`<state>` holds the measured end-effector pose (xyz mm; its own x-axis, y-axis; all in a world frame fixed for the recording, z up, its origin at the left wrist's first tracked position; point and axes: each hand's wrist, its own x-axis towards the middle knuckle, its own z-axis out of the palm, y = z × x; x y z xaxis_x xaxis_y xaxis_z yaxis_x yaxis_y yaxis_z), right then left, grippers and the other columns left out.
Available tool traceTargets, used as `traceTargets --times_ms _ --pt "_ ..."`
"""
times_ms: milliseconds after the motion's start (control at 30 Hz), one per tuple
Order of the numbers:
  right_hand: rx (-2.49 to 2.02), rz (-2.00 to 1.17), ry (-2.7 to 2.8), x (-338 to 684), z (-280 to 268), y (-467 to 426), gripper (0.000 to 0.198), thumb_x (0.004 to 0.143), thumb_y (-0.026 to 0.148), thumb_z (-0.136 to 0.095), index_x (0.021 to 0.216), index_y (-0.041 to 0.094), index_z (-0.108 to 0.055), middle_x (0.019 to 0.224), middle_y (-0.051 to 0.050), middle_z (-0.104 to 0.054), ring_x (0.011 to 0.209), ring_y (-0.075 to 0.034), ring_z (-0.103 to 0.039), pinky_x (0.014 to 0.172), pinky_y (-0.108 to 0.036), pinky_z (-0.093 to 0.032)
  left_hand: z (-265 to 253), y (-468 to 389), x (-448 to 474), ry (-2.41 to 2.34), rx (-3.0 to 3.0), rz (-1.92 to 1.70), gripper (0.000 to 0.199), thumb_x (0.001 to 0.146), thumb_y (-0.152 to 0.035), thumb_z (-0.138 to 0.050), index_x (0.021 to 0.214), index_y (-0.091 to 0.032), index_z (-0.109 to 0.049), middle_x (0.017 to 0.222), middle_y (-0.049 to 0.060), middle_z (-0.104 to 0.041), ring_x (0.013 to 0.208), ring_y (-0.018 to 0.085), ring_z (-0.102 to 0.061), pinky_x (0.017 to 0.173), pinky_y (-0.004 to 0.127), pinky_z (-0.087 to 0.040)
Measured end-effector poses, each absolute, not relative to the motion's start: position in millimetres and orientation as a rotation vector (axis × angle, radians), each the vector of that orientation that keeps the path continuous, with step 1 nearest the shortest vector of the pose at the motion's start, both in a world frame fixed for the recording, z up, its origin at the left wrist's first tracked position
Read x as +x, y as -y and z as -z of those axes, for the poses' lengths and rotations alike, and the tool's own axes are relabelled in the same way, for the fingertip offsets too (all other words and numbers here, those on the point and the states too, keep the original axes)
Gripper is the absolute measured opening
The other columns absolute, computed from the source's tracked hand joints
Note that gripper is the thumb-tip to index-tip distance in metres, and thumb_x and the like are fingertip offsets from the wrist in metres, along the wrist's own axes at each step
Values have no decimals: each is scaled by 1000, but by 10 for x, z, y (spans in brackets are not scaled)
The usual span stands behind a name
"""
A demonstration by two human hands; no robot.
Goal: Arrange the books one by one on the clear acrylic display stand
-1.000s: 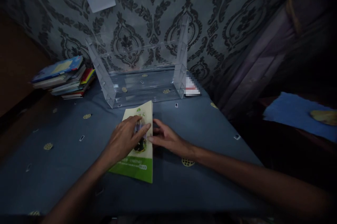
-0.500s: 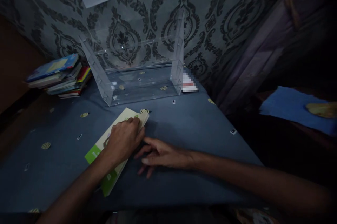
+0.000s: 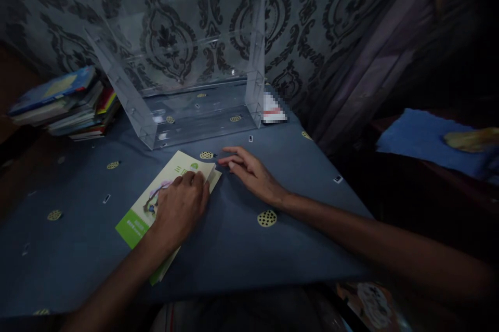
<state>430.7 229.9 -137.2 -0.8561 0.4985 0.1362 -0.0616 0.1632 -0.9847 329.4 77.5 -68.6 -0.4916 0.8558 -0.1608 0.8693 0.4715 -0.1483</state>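
Observation:
A thin book (image 3: pixel 163 178) with a cream and green cover lies slantwise on the table, its pages slightly parted at the upper right corner. My left hand (image 3: pixel 181 199) is on top of it, fingers bent over the cover and thumb side along the right edge, hiding much of the lower cover. Just right of the book's upper corner, my right hand (image 3: pixel 253 173) hovers with its fingers stretched out and nothing in them. Beyond the book stands a clear acrylic rack (image 3: pixel 205 132) with studded side panels.
A stack of books (image 3: pixel 64 106) sits at the table's back left. A blurred white and red item (image 3: pixel 274 109) lies behind the rack's right side. The patterned blue cloth (image 3: pixel 304 249) covers the table. To the right is a blue sheet (image 3: pixel 417 137) with something yellow on it.
My right hand has moved up and away from the book's right edge, near its upper corner. The left hand remains on the book, showing more of the cover. The view has shifted slightly.

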Motion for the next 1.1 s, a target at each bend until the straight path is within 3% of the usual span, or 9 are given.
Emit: traceTargets --times_ms 233,433,600,833,967,1100 --pt "-364 -1503 2127 4349 1325 -2251 38 102 29 -44 139 23 -49 126 -9 -73 110 -24 -68 89 -40 -54 755 -748 3295 -2655 1564 319 33 105 -29 -34 115 -17 -63 114 13 -69 100 30 -70 68 34 -53" --pt "-198 -1262 2293 4395 1336 -2198 39 103 29 -43 140 26 -54 118 -9 -73 114 -26 -67 100 -47 -52 848 -699 3301 -2665 1612 270 36 104 -38 -43 128 -16 -60 126 18 -66 112 33 -66 76 37 -55" --pt "-141 -1159 2436 4385 1396 -2192 38 102 30 -46 136 27 -62 115 -10 -73 109 -30 -67 99 -53 -53 763 -596 3060 -2657 1580 141 32 106 -36 -39 114 -20 -65 125 13 -67 111 30 -65 79 36 -53" --pt "-173 -1161 2434 4379 1453 -2158 36 102 30 -46 134 27 -62 120 -11 -73 112 -30 -68 97 -54 -56 802 -332 2615 -2829 1313 103 31 104 -31 -40 123 -18 -61 117 13 -68 109 31 -63 77 36 -50" --pt "-221 -1096 2499 4346 1487 -2177 36 103 34 -44 135 24 -59 131 -13 -69 119 -30 -66 100 -52 -57 919 -276 2484 -2817 1331 -179 38 101 -31 -42 130 -18 -60 120 14 -68 109 32 -64 81 39 -50" --pt "-216 -1034 2539 4238 1488 -2268 38 103 34 -44 137 23 -55 131 -13 -67 122 -29 -64 103 -52 -54 1040 -289 2272 -2599 1087 -847 46 87 -30 -58 130 -16 -62 95 8 -72 88 26 -68 77 34 -51"
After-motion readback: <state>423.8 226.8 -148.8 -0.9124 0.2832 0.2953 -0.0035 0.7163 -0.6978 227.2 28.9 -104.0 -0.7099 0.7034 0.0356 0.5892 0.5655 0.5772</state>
